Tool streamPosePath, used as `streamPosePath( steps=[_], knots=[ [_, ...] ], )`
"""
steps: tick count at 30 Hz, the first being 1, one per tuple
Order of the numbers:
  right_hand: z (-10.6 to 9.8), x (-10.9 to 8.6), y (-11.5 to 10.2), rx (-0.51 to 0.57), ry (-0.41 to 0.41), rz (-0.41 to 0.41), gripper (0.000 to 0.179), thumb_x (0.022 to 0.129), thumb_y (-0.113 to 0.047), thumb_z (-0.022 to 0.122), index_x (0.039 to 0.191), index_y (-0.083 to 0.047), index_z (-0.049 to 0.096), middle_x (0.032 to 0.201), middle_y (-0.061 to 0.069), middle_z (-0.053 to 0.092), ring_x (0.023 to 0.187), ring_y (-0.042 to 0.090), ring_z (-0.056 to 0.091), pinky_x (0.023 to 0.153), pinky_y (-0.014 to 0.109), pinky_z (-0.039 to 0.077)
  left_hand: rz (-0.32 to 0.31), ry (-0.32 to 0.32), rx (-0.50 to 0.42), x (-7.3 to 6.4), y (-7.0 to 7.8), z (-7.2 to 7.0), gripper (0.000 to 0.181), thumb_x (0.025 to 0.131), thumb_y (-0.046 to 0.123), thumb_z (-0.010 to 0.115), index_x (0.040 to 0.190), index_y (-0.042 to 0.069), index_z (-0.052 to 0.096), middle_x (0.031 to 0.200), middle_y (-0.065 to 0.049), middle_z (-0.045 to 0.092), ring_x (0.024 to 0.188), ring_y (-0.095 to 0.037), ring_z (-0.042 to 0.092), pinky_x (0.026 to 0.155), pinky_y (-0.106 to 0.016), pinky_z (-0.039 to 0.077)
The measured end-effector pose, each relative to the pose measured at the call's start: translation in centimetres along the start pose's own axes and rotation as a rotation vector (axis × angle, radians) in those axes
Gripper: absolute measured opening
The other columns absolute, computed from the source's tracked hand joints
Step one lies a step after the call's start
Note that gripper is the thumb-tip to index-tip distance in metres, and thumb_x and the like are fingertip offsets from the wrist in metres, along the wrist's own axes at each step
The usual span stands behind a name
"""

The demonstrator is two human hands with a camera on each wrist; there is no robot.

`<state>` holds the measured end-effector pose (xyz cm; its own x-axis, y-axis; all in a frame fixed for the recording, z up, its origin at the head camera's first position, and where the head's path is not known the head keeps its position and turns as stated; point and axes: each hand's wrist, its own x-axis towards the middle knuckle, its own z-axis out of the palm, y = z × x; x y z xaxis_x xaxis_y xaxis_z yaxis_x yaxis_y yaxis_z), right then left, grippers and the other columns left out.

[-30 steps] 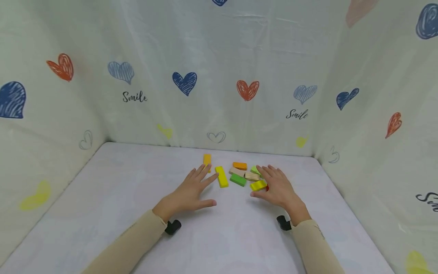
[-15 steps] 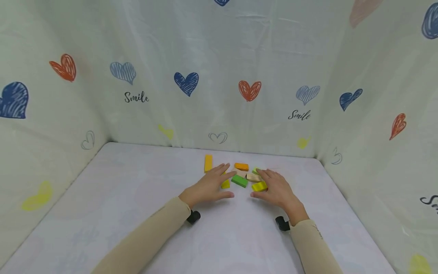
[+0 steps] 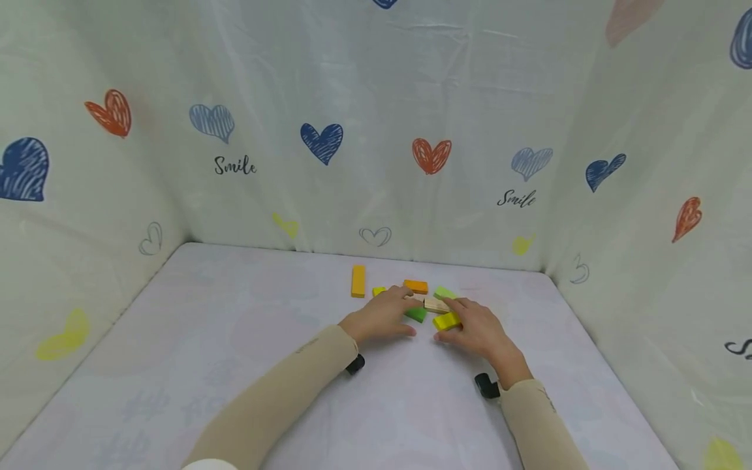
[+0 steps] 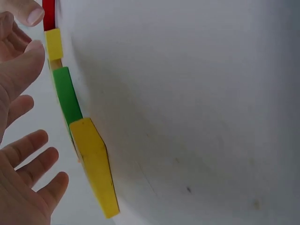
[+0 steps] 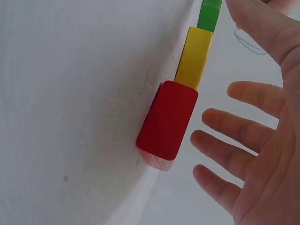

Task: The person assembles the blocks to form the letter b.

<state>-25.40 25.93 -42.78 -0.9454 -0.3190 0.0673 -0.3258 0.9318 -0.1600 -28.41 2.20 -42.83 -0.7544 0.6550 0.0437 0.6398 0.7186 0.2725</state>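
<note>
My left hand (image 3: 384, 316) hovers with spread fingers over a yellow block (image 4: 96, 164) and reaches the edge of a green block (image 3: 416, 314). On the other side, my right hand (image 3: 478, 329) is held with fingers extended above a second yellow block (image 3: 446, 321). A red block (image 5: 168, 119) stands below the right fingers, hidden in the head view. Between the hands lie a plain wooden block (image 3: 436, 305) and a partly covered pale one. Light green (image 3: 444, 292) and orange (image 3: 416, 286) blocks sit just behind. Neither hand grips anything.
A yellow-orange block (image 3: 358, 281) lies apart, left of the group. The white-covered table (image 3: 264, 391) ends at a hanging curtain (image 3: 376, 196) printed with hearts, which also closes off both sides. Small black wrist cameras (image 3: 487, 385) hang under the sleeves.
My left hand has moved right from beside the yellow blocks to over the nearer one and up to the green block. The right hand has stayed almost in place.
</note>
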Motion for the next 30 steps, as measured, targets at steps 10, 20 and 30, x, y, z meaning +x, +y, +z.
streamPosePath(
  steps=[10,20,30],
  knots=[
    [-0.12,0.0,0.18,0.002,-0.031,0.022,0.069,0.079,-0.052,0.072,0.132,-0.011,0.056,0.126,0.013,0.056,0.104,0.032,0.056,0.089,0.052,0.047,0.011,-0.037,0.108,0.73,0.41,0.0,0.051,0.091,0.043,0.062,0.139,0.025,0.052,0.126,0.001,0.05,0.111,-0.017,0.044,0.097,-0.029,0.041],
    [0.23,0.06,0.3,-0.011,-0.055,0.024,0.052,0.083,-0.042,0.073,0.125,-0.012,0.061,0.116,0.007,0.058,0.09,0.021,0.055,0.082,0.044,0.049,0.006,-0.064,0.141,0.48,0.44,0.27,0.047,0.093,0.042,0.06,0.137,0.028,0.053,0.126,0.002,0.05,0.112,-0.017,0.045,0.097,-0.03,0.042],
    [0.15,-0.01,-0.01,0.02,-0.039,-0.005,0.036,0.086,-0.03,0.072,0.116,-0.012,0.066,0.109,0.005,0.059,0.09,0.021,0.056,0.084,0.045,0.05,0.006,-0.073,0.16,0.16,0.72,0.22,0.046,0.093,0.042,0.06,0.136,0.028,0.055,0.128,0.001,0.051,0.113,-0.018,0.046,0.099,-0.031,0.041]
  ],
)
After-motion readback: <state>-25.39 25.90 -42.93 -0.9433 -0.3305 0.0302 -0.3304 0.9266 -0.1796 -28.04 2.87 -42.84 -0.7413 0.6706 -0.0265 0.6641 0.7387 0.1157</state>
